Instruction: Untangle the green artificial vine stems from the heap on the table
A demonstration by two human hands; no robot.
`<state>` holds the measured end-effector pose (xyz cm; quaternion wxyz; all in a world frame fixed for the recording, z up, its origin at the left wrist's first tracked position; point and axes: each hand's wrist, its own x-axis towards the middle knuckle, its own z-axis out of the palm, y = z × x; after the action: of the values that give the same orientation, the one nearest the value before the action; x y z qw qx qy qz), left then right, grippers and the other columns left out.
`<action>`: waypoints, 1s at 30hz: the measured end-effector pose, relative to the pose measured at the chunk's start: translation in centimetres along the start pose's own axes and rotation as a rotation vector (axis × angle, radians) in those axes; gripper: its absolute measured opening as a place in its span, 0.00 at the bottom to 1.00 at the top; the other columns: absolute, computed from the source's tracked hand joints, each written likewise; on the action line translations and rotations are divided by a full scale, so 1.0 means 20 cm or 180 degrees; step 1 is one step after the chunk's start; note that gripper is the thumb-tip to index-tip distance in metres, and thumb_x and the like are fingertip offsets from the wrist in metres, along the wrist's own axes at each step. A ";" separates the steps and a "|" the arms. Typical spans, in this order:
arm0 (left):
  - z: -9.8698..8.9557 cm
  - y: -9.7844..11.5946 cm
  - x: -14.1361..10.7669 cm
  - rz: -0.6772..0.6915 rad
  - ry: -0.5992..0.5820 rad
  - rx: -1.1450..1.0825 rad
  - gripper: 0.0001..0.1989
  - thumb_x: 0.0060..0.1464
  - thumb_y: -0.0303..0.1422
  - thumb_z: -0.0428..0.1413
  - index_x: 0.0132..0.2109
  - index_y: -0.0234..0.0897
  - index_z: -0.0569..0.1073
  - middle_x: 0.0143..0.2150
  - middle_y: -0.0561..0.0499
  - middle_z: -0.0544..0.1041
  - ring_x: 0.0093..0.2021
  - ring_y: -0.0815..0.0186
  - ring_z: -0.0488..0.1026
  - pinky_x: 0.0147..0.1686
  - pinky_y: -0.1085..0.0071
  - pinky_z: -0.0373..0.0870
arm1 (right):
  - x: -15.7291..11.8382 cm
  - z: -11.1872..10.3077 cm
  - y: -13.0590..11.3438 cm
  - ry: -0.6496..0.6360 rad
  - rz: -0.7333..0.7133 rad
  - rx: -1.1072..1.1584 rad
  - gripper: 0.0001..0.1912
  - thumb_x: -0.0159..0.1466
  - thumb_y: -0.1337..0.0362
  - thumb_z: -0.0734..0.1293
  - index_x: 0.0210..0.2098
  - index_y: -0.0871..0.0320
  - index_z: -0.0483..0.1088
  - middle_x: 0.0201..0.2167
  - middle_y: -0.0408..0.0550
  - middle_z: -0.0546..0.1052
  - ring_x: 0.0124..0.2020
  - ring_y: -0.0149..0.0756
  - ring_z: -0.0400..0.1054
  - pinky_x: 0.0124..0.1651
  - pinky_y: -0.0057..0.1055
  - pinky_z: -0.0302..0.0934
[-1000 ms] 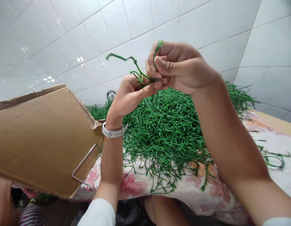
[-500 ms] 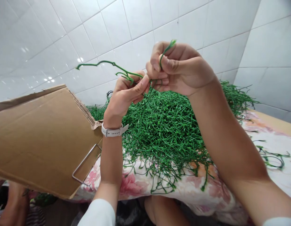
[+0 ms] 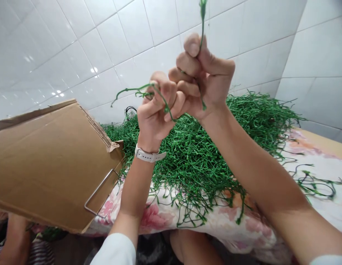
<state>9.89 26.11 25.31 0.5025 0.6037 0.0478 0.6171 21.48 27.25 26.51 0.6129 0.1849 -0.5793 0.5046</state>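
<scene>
My left hand, with a pale watch strap at the wrist, is closed around a thin green plastic stem whose branched end sticks out to the left. Close beside it and a little higher, my right hand pinches another green plastic stem, its bud-like tip pointing up past the top edge. A short lower end of green stem hangs below the right fingers. The hands' fingers nearly meet, so whether the two stems join is hidden. Below both hands lies a big heap of green plastic stems.
A cardboard box stands tilted at the left, with a bent metal wire frame at its corner. Loose stems lie on the floral cloth at the right. Another person's arm shows at lower left. White tiled walls rise behind.
My right hand has turned upright and lifted its stem higher. My left hand has shifted right and curled tighter, and its stem now bends across the fingers.
</scene>
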 end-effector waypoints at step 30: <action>-0.27 0.07 0.17 0.0073 0.0740 0.0994 0.22 0.70 0.52 0.50 0.31 0.45 0.73 0.15 0.58 0.52 0.17 0.69 0.58 0.19 0.70 0.61 | 0.03 -0.29 -0.06 -0.0830 0.1286 -0.3856 0.12 0.63 0.58 0.76 0.31 0.61 0.78 0.19 0.39 0.68 0.23 0.25 0.56 0.27 0.29 0.47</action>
<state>5.71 30.72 27.25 0.3867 0.5996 0.1938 0.6734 25.31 31.61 25.88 0.4264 -0.2462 -0.8541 0.1673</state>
